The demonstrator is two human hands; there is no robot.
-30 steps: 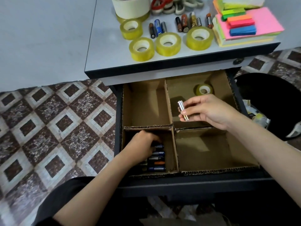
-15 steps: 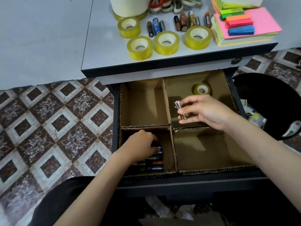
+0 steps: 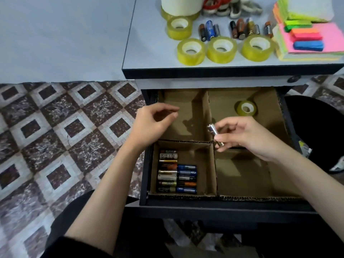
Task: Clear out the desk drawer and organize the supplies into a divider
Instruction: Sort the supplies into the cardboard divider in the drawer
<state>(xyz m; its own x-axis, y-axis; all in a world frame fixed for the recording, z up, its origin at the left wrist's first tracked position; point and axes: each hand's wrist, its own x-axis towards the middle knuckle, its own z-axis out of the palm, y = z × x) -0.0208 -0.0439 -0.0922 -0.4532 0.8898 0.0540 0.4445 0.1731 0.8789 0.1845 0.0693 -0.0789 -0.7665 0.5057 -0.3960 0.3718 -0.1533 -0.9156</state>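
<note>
The right hand point(image 3: 247, 136) is pinching a silvery cylindrical battery point(image 3: 214, 135) between its thumb and curled fingertips. It is holding the battery tilted in the air over the spot where the inner walls of the brown corrugated cardboard divider point(image 3: 212, 164) are crossing. The divider is sitting inside the dark open desk drawer point(image 3: 223, 207), splitting it into four compartments. The near-left compartment is holding two rows of mixed batteries point(image 3: 176, 174) lying on their sides, packed toward its left and near walls. The far-right compartment is holding one small roll of yellowish clear tape point(image 3: 246, 108). The left hand point(image 3: 150, 125) is hovering over the left edge of the far-left compartment, fingers loosely curled and gripping nothing.

On the pale grey desk top point(image 3: 149, 43) four more yellowish tape rolls point(image 3: 221, 49), loose batteries point(image 3: 210, 30) and a stack of neon sticky notes point(image 3: 316, 40) are lying.

The frame's top edge is cutting off a wide cream tape roll point(image 3: 180, 4) and some red and white loops point(image 3: 223, 6), too cropped to identify. The right hand and forearm are hiding parts of both right compartments. The battery labels are too blurred to read.
</note>
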